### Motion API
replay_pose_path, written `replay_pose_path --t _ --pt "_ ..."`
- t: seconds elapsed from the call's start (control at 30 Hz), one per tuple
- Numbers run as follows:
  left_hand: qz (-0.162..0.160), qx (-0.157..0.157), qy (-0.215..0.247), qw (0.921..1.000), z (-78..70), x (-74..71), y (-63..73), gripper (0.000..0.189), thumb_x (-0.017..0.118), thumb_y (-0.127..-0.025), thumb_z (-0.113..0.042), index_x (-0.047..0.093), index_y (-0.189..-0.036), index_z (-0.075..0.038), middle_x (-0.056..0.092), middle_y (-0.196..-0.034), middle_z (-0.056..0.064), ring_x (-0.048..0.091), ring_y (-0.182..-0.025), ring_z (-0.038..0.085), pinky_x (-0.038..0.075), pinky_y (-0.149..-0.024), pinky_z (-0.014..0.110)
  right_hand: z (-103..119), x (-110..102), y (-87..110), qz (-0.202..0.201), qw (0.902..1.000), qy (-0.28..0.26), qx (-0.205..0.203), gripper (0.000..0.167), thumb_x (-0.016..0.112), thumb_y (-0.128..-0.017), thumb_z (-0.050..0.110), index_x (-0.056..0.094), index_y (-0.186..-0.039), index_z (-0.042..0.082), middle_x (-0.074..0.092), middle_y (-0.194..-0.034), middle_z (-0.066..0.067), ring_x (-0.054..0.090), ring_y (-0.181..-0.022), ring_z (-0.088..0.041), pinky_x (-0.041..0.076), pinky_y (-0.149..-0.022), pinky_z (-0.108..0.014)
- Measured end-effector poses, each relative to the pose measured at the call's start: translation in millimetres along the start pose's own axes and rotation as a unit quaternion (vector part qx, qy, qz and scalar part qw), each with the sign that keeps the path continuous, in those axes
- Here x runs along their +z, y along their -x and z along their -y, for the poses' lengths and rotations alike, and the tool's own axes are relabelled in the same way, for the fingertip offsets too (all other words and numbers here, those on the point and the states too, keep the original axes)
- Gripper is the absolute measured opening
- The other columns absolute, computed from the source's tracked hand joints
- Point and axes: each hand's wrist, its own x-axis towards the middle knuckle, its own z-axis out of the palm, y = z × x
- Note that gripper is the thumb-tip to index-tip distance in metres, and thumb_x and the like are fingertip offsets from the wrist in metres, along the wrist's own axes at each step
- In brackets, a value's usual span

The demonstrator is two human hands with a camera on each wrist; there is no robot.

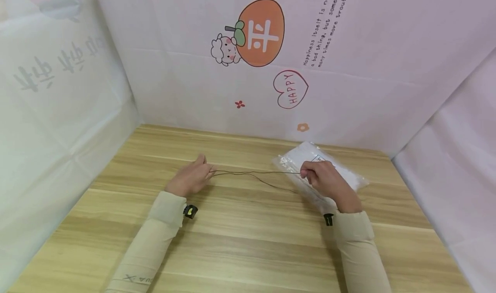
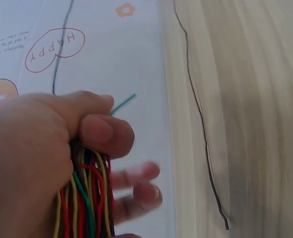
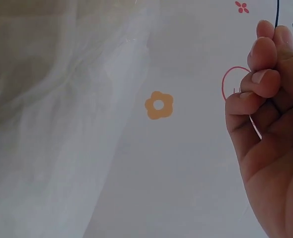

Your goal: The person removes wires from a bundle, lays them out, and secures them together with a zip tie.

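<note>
My left hand grips a bundle of thin red, yellow, green and dark strands; thumb and index finger meet at its top. A short green end sticks out past those fingertips. From there a dark strand stretches across to my right hand, which pinches it between thumb and fingertip, the other fingers curled. A second, loose strand sags below the taut one and trails to the right. In the left wrist view a loose dark strand hangs with its tip free.
A clear plastic bag with white contents lies on the wooden table, under and behind my right hand. White printed cloth rises at the back, and plain cloth borders the right side.
</note>
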Motion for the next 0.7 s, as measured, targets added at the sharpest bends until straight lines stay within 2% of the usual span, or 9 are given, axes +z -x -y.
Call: replay_pose_path --t 0.07,0.17,0.27,0.43,0.57,0.63,0.7 --pt "0.011 0.006 -0.001 0.9999 2.6 0.7 0.4 0.035 0.041 -0.115 -0.025 0.060 -0.089 -0.010 0.056 -0.092 0.010 0.057 -0.078 0.021 0.055 -0.077 0.042 -1.2 0.9 0.0 -0.001 1.0000 -0.003 0.001 0.030 0.066 -0.093 -0.011 0.065 -0.075 0.012 0.044 -0.060 0.014 0.042 -0.060 -0.002 0.043 -0.065 -0.027" --pt "0.031 0.015 -0.001 0.9994 6.8 2.3 2.9 0.036 0.042 -0.115 -0.025 0.055 -0.083 -0.013 0.047 -0.072 0.000 0.051 -0.069 0.015 0.050 -0.071 0.036 -2.9 3.2 -1.0 0.001 0.9999 -0.008 -0.005 0.030 0.067 -0.094 -0.011 0.064 -0.074 0.012 0.045 -0.060 0.014 0.041 -0.059 -0.001 0.043 -0.065 -0.026" --pt "0.036 0.019 0.000 0.9992 11.8 4.0 7.0 0.036 0.042 -0.115 -0.024 0.060 -0.087 -0.012 0.037 -0.066 -0.003 0.042 -0.060 0.014 0.047 -0.063 0.032 -2.5 5.7 -3.0 0.010 0.9997 -0.018 -0.012 0.029 0.069 -0.096 -0.006 0.064 -0.074 0.012 0.044 -0.059 0.014 0.039 -0.059 0.001 0.042 -0.064 -0.025" --pt "0.039 0.019 0.018 0.9989 20.1 5.4 10.5 0.034 0.041 -0.115 -0.024 0.070 -0.106 -0.008 0.036 -0.066 -0.003 0.038 -0.059 0.013 0.045 -0.062 0.031 -0.1 8.2 -5.0 0.028 0.9992 -0.017 -0.022 0.027 0.070 -0.097 -0.002 0.063 -0.075 0.012 0.047 -0.062 0.012 0.036 -0.060 0.001 0.038 -0.064 -0.023" --pt "0.047 0.014 0.033 0.9983 22.4 2.8 8.9 0.039 0.039 -0.116 -0.027 0.065 -0.092 -0.010 0.039 -0.067 -0.004 0.039 -0.060 0.012 0.046 -0.065 0.031 1.2 7.3 -3.5 0.026 0.9995 -0.006 -0.019 0.028 0.070 -0.097 -0.004 0.063 -0.074 0.012 0.050 -0.064 0.010 0.035 -0.060 0.000 0.038 -0.064 -0.024" --pt "0.050 0.010 0.031 0.9982 22.6 1.1 7.7 0.043 0.038 -0.116 -0.028 0.056 -0.080 -0.014 0.039 -0.067 -0.004 0.040 -0.060 0.012 0.046 -0.066 0.031 1.7 6.4 -2.4 0.022 0.9996 -0.004 -0.017 0.028 0.070 -0.096 -0.004 0.064 -0.074 0.011 0.051 -0.064 0.009 0.036 -0.059 -0.001 0.039 -0.064 -0.024" --pt "0.050 0.008 0.031 0.9982 23.0 -0.2 6.8 0.044 0.038 -0.116 -0.029 0.051 -0.076 -0.017 0.039 -0.066 -0.004 0.039 -0.059 0.012 0.045 -0.065 0.031 2.0 5.4 -1.8 0.019 0.9997 -0.004 -0.011 0.027 0.070 -0.097 -0.003 0.065 -0.074 0.011 0.053 -0.065 0.009 0.037 -0.060 -0.001 0.040 -0.064 -0.025"
